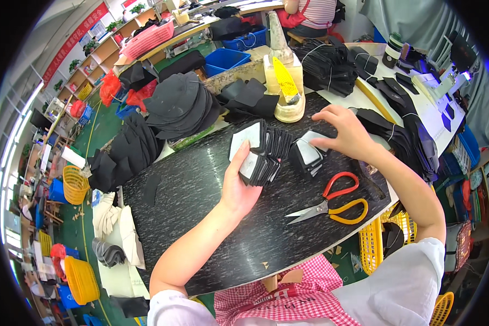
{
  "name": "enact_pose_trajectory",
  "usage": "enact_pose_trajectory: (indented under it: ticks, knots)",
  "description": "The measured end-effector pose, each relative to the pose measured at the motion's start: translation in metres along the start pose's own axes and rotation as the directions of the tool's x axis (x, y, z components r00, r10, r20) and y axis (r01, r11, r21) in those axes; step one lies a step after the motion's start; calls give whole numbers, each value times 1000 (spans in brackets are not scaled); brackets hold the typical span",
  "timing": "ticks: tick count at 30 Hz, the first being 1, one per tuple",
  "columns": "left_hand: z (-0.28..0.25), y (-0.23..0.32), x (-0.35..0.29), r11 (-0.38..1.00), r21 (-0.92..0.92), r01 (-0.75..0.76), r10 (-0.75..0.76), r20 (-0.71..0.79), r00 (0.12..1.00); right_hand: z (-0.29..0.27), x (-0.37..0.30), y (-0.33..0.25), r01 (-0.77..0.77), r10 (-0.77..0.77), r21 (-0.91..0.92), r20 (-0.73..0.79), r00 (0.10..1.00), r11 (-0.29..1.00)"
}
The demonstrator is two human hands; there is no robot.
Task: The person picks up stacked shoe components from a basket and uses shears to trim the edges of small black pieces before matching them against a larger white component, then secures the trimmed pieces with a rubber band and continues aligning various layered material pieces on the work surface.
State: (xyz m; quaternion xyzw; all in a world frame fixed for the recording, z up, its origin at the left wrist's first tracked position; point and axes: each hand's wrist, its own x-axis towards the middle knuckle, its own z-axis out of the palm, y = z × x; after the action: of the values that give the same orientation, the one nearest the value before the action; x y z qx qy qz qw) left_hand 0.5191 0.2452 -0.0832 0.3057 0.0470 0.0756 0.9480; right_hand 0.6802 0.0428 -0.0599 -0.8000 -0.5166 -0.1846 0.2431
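Note:
My left hand (pixel 242 182) is closed around a stack of small black cut pieces (pixel 263 163) with pale grey faces. The stack is fanned into several groups above the dark tabletop. Just to its right lies a second bundle of cut pieces (pixel 308 152), also black with a pale top. My right hand (pixel 347 132) hovers at that bundle with thumb and fingers spread; I cannot tell whether the thumb touches it. Nearer me rests a pair of scissors (pixel 325 207), one handle loop red and the other yellow, blades pointing left.
Behind the hands stands a cream machine post (pixel 289 108) with a yellow piece on it. Piles of black cut pieces (pixel 182 106) line the table's far left edge, and tied bundles (pixel 326 62) lie at the back right. White gloves (pixel 107 214) sit at left. A yellow basket (pixel 370 247) stands below right.

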Motion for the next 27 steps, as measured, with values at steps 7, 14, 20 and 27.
enact_pose_trajectory:
  ticks: [7, 14, 20, 27]
  knots:
    - [14, -17, 32, 997, 76, -28, 32, -58, 998, 12, 23, -27, 14, 75, -255, 335, 939, 967]
    - [20, -42, 39, 996, 20, -86, 87, -24, 996, 3, 18, -20, -337, 221, 290, 368, 903, 896]
    - [9, -56, 45, 994, 84, -67, 63, 45, 997, 25, -5, -11, -473, 312, 769, 365, 877, 430]
    - [3, -58, 39, 967, 237, -95, 92, 20, 996, 29, -2, -7, -529, 390, 760, 387, 835, 378]
